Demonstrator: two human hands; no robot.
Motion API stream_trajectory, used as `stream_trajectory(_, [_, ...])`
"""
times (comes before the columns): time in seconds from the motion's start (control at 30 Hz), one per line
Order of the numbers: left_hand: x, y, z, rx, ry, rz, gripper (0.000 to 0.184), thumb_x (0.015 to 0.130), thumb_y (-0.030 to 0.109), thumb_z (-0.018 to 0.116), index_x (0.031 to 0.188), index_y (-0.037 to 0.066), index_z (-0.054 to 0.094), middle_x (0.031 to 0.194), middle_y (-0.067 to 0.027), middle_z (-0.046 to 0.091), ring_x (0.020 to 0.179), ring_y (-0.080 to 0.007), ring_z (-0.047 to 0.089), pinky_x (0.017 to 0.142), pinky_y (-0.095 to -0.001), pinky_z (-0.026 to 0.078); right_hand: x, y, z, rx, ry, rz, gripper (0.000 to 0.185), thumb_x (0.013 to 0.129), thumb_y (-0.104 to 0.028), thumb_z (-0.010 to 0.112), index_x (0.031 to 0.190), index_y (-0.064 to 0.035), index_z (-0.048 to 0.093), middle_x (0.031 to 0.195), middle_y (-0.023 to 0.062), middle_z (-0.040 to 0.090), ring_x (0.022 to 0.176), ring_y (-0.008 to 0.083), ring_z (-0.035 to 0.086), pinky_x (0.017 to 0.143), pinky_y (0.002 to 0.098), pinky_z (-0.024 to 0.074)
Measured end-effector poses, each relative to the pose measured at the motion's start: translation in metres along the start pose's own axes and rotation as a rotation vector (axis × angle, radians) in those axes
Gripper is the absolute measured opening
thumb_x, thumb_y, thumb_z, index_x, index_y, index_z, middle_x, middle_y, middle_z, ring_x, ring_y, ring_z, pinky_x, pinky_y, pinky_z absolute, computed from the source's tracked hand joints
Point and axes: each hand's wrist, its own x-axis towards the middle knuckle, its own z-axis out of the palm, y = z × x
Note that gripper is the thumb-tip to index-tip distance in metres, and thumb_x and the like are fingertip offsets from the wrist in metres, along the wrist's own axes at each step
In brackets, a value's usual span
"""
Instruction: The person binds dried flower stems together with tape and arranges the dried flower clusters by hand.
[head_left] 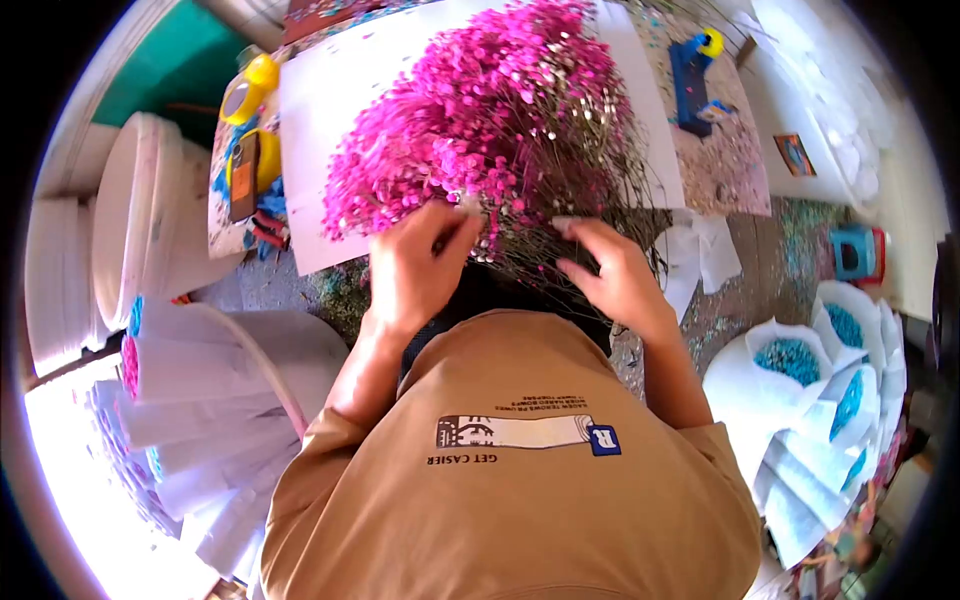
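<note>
A big bunch of bright pink baby's breath (480,100), with some whitish sprigs, lies over a white paper sheet (315,110) on the table. Its thin dark stems (610,170) spread toward the right and the near edge. My left hand (415,260) is at the near left of the bunch, fingers curled in a pinch on the flower sprigs; its fingertips are partly hidden. My right hand (620,275) is at the stems on the near right, thumb and fingers apart, with no grip on them visible.
Yellow tape rolls (262,72), an orange-and-black box (243,180) and red-handled pliers (268,232) lie at the table's left. A blue tape dispenser (690,85) stands on the right. Paper-wrapped bunches flank me, blue-flowered ones (788,360) on the right. A blue stool (853,252) stands beyond.
</note>
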Motion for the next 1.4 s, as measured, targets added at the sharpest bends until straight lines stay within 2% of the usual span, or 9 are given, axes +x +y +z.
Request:
stream_trajectory(0.13, [-0.026, 0.018, -0.037, -0.004, 0.035, 0.666, 0.018, 0.076, 0.002, 0.083, 0.083, 0.002, 0.067, 0.074, -0.0112, 0.068, 0.059, -0.0253, 0.065, 0.055, -0.0356, 0.054, 0.002, 0.014, -0.008, -0.031, 0.044, 0.1, 0.054, 0.083, -0.006, 0.078, 0.134, 0.0004, 0.058, 0.125, 0.0167, 0.064, 0.115, 0.0352, 0.063, 0.098, 0.0388, 0.0505])
stream_trajectory(0.33, [-0.025, -0.015, -0.052, -0.2, 0.38, 0.107, 0.02, 0.084, 0.002, 0.083, 0.095, 0.001, 0.067, 0.074, 0.0005, 0.067, 0.064, -0.003, 0.053, 0.056, -0.0195, 0.042, -0.002, 0.021, -0.015, 0.429, 0.149, -0.063, 0.031, 0.091, -0.006, 0.074, 0.121, -0.0017, 0.068, 0.118, 0.0123, 0.07, 0.102, 0.0213, 0.069, 0.085, 0.0325, 0.0553])
stream_trajectory(0.4, [-0.016, -0.01, -0.043, -0.374, 0.393, 0.045, 0.015, 0.088, 0.0, 0.08, 0.097, 0.002, 0.068, 0.079, 0.0012, 0.066, 0.068, -0.0036, 0.054, 0.059, -0.0191, 0.042, -0.01, 0.016, -0.016, 0.587, 0.3, 0.062, 0.019, 0.093, -0.006, 0.073, 0.111, -0.001, 0.073, 0.1, 0.0072, 0.076, 0.088, 0.0139, 0.071, 0.074, 0.0258, 0.0549])
stream_trajectory(0.67, [0.003, -0.008, -0.029, -0.456, 0.34, 0.12, 0.016, 0.088, -0.004, 0.079, 0.1, -0.001, 0.068, 0.083, -0.0029, 0.068, 0.069, -0.0069, 0.059, 0.063, -0.0198, 0.049, -0.085, -0.001, -0.034, 0.247, -0.456, 0.403, 0.024, 0.087, -0.014, 0.08, 0.103, -0.0007, 0.07, 0.089, 0.0103, 0.076, 0.078, 0.0162, 0.073, 0.069, 0.0327, 0.0554])
stream_trajectory(0.8, [0.028, 0.001, -0.024, 0.081, 0.182, 0.222, 0.028, 0.089, 0.006, 0.079, 0.114, -0.001, 0.069, 0.1, -0.0072, 0.071, 0.091, -0.0154, 0.065, 0.079, -0.0273, 0.051, -0.118, 0.011, -0.018, 0.159, -0.277, 0.263, 0.023, 0.087, -0.01, 0.079, 0.105, 0.0002, 0.069, 0.089, 0.0093, 0.075, 0.078, 0.014, 0.07, 0.069, 0.0311, 0.0542])
stream_trajectory(0.87, [0.036, 0.014, -0.008, 0.179, 0.271, 0.431, 0.045, 0.085, 0.01, 0.082, 0.126, 0.002, 0.065, 0.121, -0.0116, 0.067, 0.115, -0.0269, 0.062, 0.098, -0.0383, 0.048, -0.124, 0.01, -0.035, 0.345, -0.154, 0.538, 0.019, 0.088, -0.007, 0.077, 0.105, -0.0002, 0.07, 0.088, 0.0056, 0.073, 0.078, 0.0107, 0.066, 0.07, 0.0283, 0.0526])
stream_trajectory(1.07, [0.002, 0.07, 0.045, 0.023, -0.457, 1.002, 0.041, 0.076, 0.011, 0.073, 0.116, 0.005, 0.068, 0.106, -0.0089, 0.068, 0.104, -0.0262, 0.064, 0.093, -0.0405, 0.047, -0.136, 0.019, -0.033, 0.564, 0.033, 0.668, 0.026, 0.092, -0.01, 0.074, 0.113, 0.0016, 0.065, 0.084, 0.0004, 0.067, 0.076, 0.0055, 0.057, 0.067, 0.0251, 0.0475])
stream_trajectory(1.3, [-0.035, 0.043, 0.106, 0.171, -0.683, 1.078, 0.008, 0.082, 0.016, 0.064, 0.083, 0.009, 0.061, 0.076, -0.0054, 0.059, 0.074, -0.0227, 0.063, 0.076, -0.0375, 0.049, -0.135, 0.028, -0.018, 0.59, 0.133, 0.623, 0.026, 0.087, -0.007, 0.075, 0.11, 0.0016, 0.066, 0.083, 0.0055, 0.071, 0.075, 0.0096, 0.061, 0.066, 0.0296, 0.0499])
stream_trajectory(1.4, [-0.033, 0.046, 0.116, 0.173, -0.773, 0.823, 0.007, 0.084, 0.014, 0.067, 0.08, 0.01, 0.063, 0.082, -0.01, 0.065, 0.078, -0.0325, 0.067, 0.071, -0.0467, 0.053, -0.142, 0.025, -0.019, 0.417, 0.153, 0.679, 0.026, 0.087, -0.008, 0.075, 0.109, 0.0014, 0.066, 0.083, 0.0065, 0.072, 0.075, 0.0105, 0.062, 0.066, 0.0305, 0.0502])
